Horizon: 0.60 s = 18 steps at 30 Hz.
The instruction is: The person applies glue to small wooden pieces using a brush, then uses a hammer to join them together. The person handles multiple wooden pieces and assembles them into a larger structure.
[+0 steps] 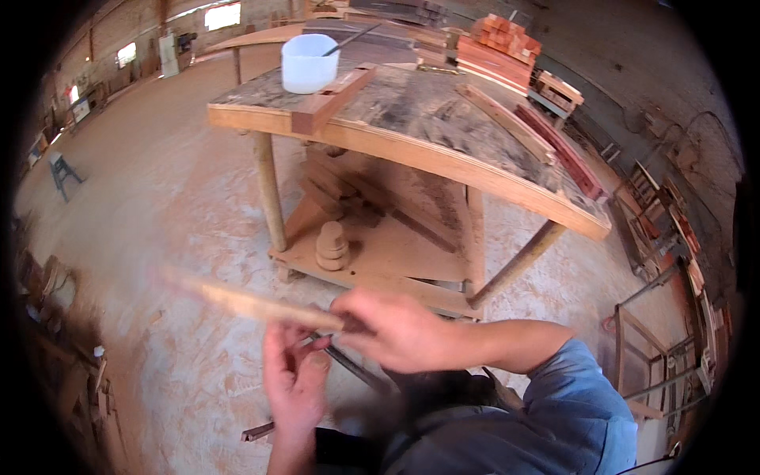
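Note:
My right hand (400, 331) is closed round the near end of a pale wooden strip (245, 302). The strip points away to the left, and its far end is smeared by motion. Just below it, my left hand (297, 376) is closed, with its fingers curled up and the thumb bent in beside them. A thin dark rod (355, 366) runs from that thumb and fingertips back toward my body. Its kind is not plain. Past my left wrist pokes the end of a reddish-brown wooden strip (258, 432).
Ahead stands a wooden workbench (412, 146) bearing a white tub (309, 65) with a stick in it, a brown wood block (332, 101) and reddish strips (560, 150). Its lower shelf (380, 281) holds a stepped round wooden piece (332, 247). Metal frames (657, 348) stand at right.

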Available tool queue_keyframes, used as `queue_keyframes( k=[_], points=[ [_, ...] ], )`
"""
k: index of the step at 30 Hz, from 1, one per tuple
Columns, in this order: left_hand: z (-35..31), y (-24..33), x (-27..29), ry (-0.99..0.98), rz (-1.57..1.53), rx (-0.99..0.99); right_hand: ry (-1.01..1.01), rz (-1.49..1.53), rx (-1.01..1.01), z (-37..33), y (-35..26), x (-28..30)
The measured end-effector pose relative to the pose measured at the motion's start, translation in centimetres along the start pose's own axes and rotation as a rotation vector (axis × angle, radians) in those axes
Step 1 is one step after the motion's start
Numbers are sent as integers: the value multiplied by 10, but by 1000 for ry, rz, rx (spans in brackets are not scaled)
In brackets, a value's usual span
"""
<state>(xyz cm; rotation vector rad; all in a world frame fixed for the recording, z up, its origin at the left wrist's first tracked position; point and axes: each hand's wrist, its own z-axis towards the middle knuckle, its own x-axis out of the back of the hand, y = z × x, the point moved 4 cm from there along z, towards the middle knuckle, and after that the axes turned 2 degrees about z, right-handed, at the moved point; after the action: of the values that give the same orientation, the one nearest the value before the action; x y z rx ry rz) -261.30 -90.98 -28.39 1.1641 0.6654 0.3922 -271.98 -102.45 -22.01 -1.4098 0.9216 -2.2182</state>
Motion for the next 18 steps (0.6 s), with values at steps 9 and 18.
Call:
queue_keyframes(
  k=[9, 18],
  points=[
    [1, 4, 77, 119, -270, 75, 245, -113, -11, 122, -40, 133],
    [9, -10, 94, 99, -555, 264, 431, 232, -510, 258, 123, 267]
  ],
)
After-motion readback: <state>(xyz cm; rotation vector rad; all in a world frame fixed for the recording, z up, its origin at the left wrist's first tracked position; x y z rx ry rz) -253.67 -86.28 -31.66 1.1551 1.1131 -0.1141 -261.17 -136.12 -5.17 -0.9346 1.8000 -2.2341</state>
